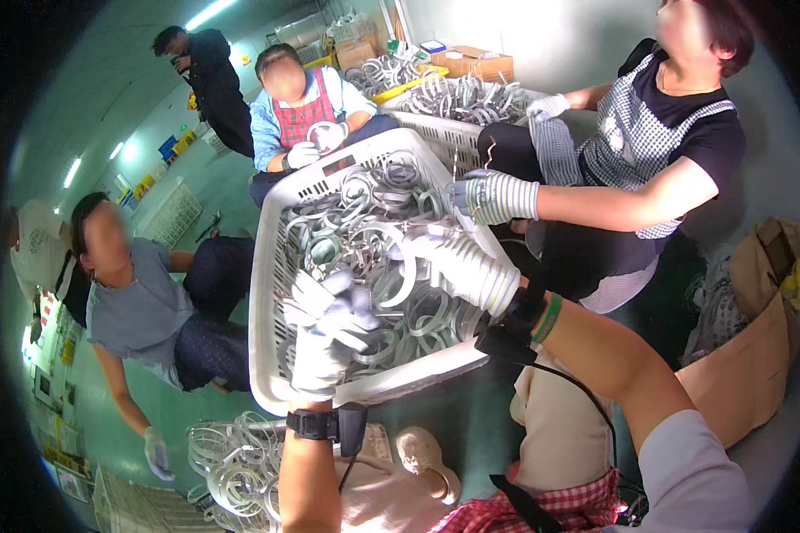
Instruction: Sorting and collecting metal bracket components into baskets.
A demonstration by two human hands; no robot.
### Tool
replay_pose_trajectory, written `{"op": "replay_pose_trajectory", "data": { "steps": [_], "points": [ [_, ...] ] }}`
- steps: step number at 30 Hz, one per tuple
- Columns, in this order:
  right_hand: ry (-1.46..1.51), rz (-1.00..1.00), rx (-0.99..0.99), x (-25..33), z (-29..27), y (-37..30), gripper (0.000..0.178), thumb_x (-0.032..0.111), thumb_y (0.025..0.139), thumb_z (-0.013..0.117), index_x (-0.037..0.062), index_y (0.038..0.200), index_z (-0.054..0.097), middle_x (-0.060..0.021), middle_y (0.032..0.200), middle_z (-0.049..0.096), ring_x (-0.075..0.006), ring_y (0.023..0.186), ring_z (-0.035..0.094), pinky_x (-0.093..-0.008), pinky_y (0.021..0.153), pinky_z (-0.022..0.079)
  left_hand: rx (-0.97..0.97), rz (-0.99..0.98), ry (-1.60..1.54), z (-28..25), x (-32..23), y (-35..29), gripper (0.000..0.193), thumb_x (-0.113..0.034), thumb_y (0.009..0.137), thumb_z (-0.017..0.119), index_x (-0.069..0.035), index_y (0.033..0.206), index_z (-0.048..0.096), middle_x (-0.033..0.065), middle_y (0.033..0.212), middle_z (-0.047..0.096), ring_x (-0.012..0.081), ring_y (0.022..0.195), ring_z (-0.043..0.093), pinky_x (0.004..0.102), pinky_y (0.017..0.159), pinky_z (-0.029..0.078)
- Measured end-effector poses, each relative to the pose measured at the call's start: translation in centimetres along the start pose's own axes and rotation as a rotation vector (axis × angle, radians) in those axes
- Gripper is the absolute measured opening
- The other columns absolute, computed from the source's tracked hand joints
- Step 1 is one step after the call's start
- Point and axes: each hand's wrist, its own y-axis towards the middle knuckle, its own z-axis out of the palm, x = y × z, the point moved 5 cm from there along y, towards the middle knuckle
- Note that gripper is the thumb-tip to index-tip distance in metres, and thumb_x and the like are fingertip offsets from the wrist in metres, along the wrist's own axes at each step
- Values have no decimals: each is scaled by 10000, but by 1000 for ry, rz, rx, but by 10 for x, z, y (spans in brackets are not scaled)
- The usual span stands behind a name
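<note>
A big white slatted crate (267, 355) in front of me is heaped with silvery metal rings and bands (324, 213). My right hand (471, 266), in a striped glove, reaches in from the right. Its fingers close on one end of a curved silvery band (407, 282) above the pile. On the left side of the crate, my left hand (324, 342) in a pale glove hangs over the rings. Motion smears its fingers, so their grip does not show. Both my wrists wear black straps.
Across the crate, a person in a red checked apron (304, 115) holds a ring. A striped-gloved hand (498, 197) of the person at right is over the crate's edge. More crates of rings (471, 98) stand behind. Looped rings (236, 471) lie lower left; a cardboard box (738, 382) stands right.
</note>
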Motion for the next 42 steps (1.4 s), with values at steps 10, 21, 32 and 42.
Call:
{"op": "replay_pose_trajectory", "data": {
  "steps": [10, 21, 32, 42],
  "points": [
    [-142, 0, -38, 11, 34, -6, 299, 117, 883, 585, 1, 1149, 516, -91, 948, 653, -148, 738, 638, -266, 655, 527, -275, 147, 1078, -27, -20, -26, 104, -105, 779, 705, -47, 840, 643, 22, 795, 624, 152, 750, 587, 307, 698, 478],
    [-996, -296, 315, 0, 38, -33, 379, 131, 887, 599, 26, 1229, 474, -83, 1115, 568, -169, 1072, 514, -322, 951, 396, -496, 11, -288, -62, -30, -37, 134, -239, 848, 662, -124, 884, 604, -68, 692, 548, 14, 507, 416, 178, 472, 366],
    [-1393, -384, 222, 39, 40, -72, 225, 196, 858, 579, 47, 1017, 637, -147, 920, 660, -308, 856, 631, -366, 760, 485, -417, 0, 281, -1, -48, -47, 238, -218, 878, 604, -31, 1022, 574, 10, 749, 578, 47, 510, 467, 183, 465, 400],
    [-965, -304, 109, 58, -24, -81, 228, 178, 880, 554, 20, 1029, 625, -122, 940, 675, -250, 839, 647, -318, 769, 490, -307, -64, 958, 59, -49, -24, 356, -97, 770, 728, -27, 1072, 552, 18, 964, 562, 120, 853, 506, 270, 768, 440]
  ]
}}
